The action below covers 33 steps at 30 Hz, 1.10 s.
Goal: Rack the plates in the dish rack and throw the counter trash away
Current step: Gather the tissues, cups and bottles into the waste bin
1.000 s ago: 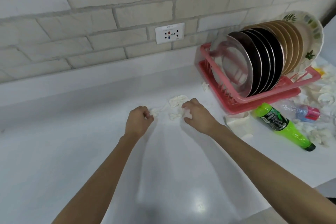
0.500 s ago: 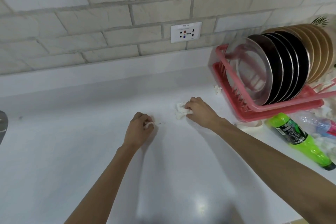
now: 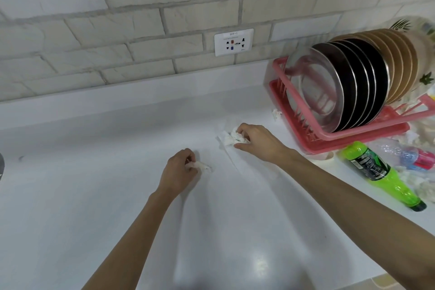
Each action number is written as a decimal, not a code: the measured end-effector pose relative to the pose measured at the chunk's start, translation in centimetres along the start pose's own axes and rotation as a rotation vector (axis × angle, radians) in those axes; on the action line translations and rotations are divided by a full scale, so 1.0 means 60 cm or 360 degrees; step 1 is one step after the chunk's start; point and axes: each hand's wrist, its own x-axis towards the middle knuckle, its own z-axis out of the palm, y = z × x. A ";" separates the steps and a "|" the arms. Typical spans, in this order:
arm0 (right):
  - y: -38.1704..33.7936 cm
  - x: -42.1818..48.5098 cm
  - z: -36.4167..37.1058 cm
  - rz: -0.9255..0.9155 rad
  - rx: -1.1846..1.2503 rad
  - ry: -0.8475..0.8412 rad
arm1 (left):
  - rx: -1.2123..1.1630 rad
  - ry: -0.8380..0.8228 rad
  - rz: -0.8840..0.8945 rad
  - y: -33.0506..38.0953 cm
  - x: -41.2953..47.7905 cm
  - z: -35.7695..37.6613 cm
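Observation:
On the white counter (image 3: 94, 195) my left hand (image 3: 179, 172) grips a small crumpled white tissue scrap (image 3: 200, 166), part of it poking out to the right. My right hand (image 3: 256, 142) pinches a larger wad of white tissue (image 3: 229, 138) against the counter. At the right stands the pink dish rack (image 3: 353, 134), holding several upright plates (image 3: 348, 87): steel, black, tan and a patterned one at the back. Another small tissue scrap (image 3: 276, 114) lies by the rack's left side.
A green plastic bottle (image 3: 381, 174) lies in front of the rack, a clear bottle with a pink label (image 3: 409, 156) behind it, amid more crumpled tissue (image 3: 423, 188). A wall socket (image 3: 233, 42) sits on the brick wall. A dark object (image 3: 1, 165) shows at the left edge.
My right hand has gathered the loose tissue pieces into one wad under its fingers. My left hand has drawn back toward me holding its scrap. The view has shifted left.

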 end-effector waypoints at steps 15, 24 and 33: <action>-0.009 0.007 -0.036 0.0091 0.0260 0.0276 | -0.0538 0.0159 -0.0039 0.004 -0.013 0.008; -0.028 -0.025 -0.017 0.0462 0.0809 0.0281 | -0.0765 -0.0118 -0.0322 0.029 -0.017 0.009; -0.024 -0.080 0.029 0.0552 0.1117 0.0038 | -0.0938 -0.0129 -0.0282 0.053 -0.048 0.016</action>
